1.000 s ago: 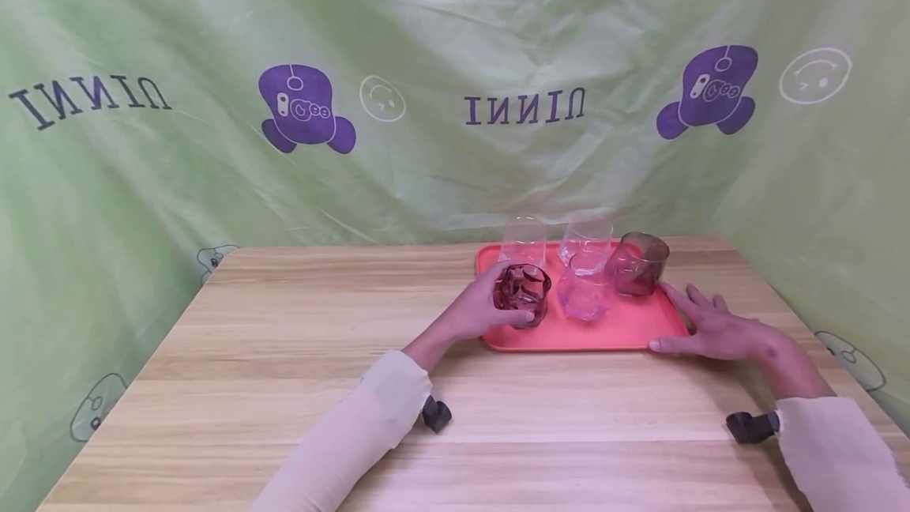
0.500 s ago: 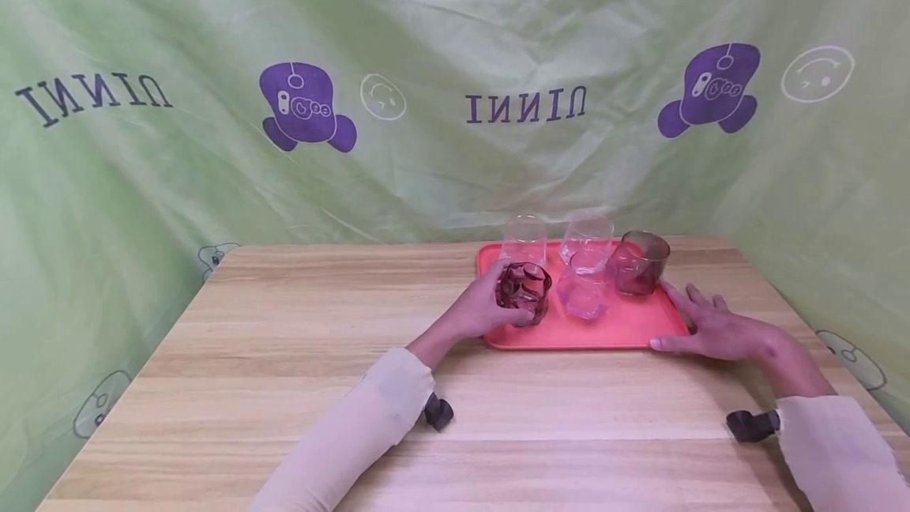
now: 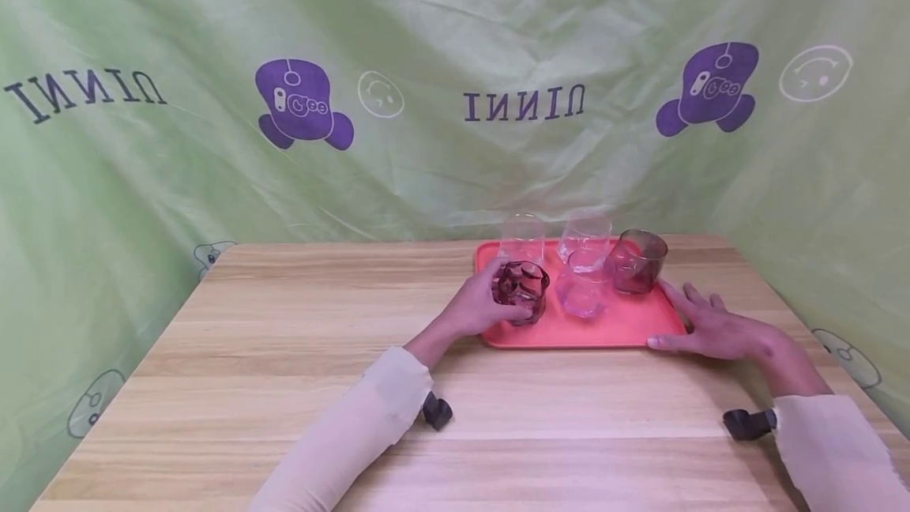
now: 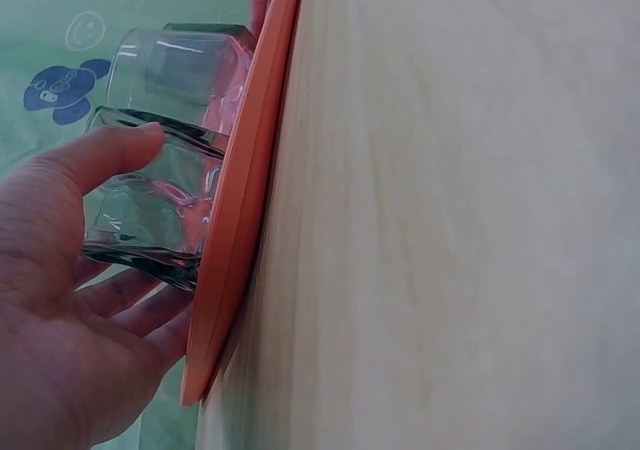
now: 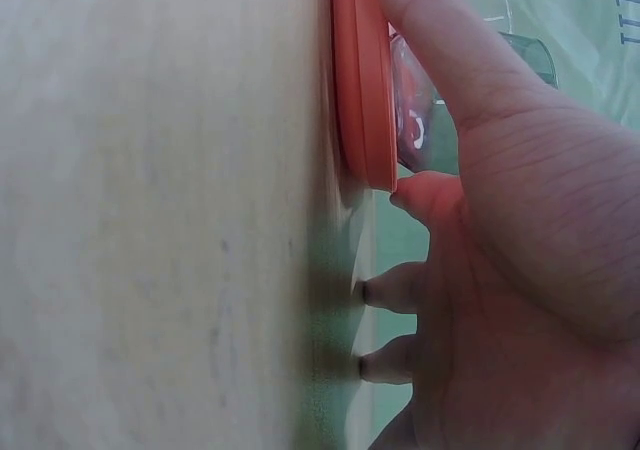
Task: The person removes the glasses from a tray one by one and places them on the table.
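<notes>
My left hand (image 3: 472,308) grips a dark, wavy-sided glass tumbler (image 3: 528,299) at the left of the red tray (image 3: 604,336). In the left wrist view, the thumb lies across the near side of this tumbler (image 4: 150,205) and the fingers reach behind its base, close over the tray rim (image 4: 240,230). Spread at the tray's right end is my right hand (image 3: 721,332), its thumb along the front corner. The right wrist view has its index finger (image 5: 430,195) touching the tray corner (image 5: 365,120) while other fingertips meet the tabletop.
Also on the tray stand a back-left clear tumbler (image 3: 522,234), a back-middle clear tumbler (image 3: 584,234), a front clear tumbler (image 3: 581,296) and a smoky brown tumbler (image 3: 640,263) at right. Behind the wooden table (image 3: 341,299) hangs a green printed cloth (image 3: 455,172).
</notes>
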The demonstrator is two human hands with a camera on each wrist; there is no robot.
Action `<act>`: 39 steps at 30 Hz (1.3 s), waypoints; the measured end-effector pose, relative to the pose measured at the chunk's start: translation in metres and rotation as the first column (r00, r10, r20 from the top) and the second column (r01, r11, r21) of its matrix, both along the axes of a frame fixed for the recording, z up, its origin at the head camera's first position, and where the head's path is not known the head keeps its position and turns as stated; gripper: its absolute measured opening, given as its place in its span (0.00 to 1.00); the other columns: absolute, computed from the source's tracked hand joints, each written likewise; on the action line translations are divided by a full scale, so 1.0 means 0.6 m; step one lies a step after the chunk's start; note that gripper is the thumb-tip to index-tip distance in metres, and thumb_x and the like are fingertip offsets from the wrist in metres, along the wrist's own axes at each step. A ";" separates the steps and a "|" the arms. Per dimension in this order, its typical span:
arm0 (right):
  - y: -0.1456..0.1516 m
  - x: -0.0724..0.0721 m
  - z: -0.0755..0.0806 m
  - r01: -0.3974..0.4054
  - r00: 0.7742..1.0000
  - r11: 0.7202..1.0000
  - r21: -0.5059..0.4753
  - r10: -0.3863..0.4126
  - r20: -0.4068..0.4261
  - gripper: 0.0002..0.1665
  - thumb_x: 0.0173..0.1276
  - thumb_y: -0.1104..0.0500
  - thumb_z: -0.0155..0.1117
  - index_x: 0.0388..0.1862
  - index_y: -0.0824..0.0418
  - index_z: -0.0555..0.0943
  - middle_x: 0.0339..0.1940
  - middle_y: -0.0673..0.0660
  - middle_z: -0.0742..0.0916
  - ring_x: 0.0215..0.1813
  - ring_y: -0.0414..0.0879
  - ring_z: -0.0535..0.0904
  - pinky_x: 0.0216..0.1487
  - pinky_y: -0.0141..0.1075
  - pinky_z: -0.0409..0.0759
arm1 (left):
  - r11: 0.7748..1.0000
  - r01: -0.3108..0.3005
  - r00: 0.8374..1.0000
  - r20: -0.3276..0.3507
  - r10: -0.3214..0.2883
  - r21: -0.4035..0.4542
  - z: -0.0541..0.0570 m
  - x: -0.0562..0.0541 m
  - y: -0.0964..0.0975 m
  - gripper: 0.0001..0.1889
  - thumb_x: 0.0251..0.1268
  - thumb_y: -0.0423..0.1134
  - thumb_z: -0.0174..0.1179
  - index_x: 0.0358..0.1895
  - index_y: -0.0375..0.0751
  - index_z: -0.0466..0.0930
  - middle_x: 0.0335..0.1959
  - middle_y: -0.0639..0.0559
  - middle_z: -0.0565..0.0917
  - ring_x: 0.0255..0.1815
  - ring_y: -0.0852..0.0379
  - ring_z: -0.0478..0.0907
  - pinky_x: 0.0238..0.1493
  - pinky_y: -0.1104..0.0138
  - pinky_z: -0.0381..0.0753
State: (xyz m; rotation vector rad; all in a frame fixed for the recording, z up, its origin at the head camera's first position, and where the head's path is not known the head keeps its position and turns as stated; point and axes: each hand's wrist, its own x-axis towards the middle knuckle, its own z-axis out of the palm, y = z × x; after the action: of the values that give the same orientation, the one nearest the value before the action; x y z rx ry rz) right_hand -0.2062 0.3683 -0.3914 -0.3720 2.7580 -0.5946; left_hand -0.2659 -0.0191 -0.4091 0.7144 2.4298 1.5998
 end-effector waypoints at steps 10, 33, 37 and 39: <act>-0.003 -0.003 0.001 -0.008 1.000 1.000 0.008 0.008 0.001 0.65 0.70 0.36 0.65 0.84 0.65 0.38 0.74 0.89 0.46 0.67 0.96 0.36 0.55 0.87 0.43 | 0.999 -0.033 0.999 0.017 0.033 -0.002 0.004 0.005 -0.002 0.42 0.53 0.40 0.81 0.71 0.47 0.69 0.61 0.50 0.80 0.63 0.49 0.78 0.64 0.57 0.77; -0.004 -0.001 0.003 -0.008 1.000 1.000 0.008 0.008 0.014 0.64 0.70 0.36 0.65 0.84 0.67 0.39 0.74 0.89 0.46 0.67 0.95 0.35 0.56 0.86 0.42 | 0.997 -0.070 0.997 0.021 0.070 0.031 0.013 0.009 -0.029 0.43 0.51 0.42 0.82 0.72 0.50 0.69 0.58 0.48 0.82 0.60 0.50 0.79 0.63 0.56 0.77; -0.003 0.000 0.003 -0.005 1.000 1.000 0.002 0.005 0.015 0.65 0.70 0.36 0.65 0.84 0.66 0.38 0.75 0.89 0.46 0.67 0.95 0.35 0.56 0.86 0.41 | 0.995 -0.077 0.997 0.022 0.076 0.069 0.022 0.007 -0.042 0.44 0.52 0.43 0.81 0.73 0.48 0.69 0.59 0.49 0.81 0.59 0.49 0.79 0.60 0.57 0.79; -0.002 -0.001 0.002 -0.004 1.000 1.000 -0.003 0.005 0.014 0.65 0.70 0.35 0.65 0.84 0.65 0.38 0.75 0.89 0.45 0.67 0.95 0.35 0.56 0.86 0.41 | 0.993 -0.087 0.996 0.018 0.086 0.077 0.029 0.007 -0.051 0.43 0.53 0.43 0.81 0.73 0.47 0.69 0.58 0.49 0.81 0.58 0.49 0.79 0.57 0.57 0.81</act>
State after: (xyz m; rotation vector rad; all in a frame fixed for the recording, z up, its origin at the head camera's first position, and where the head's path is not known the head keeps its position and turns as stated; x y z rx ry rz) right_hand -0.2065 0.3668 -0.3902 -0.3730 2.7423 -0.5977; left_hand -0.2615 -0.0500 -0.3918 0.6140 2.4312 1.7345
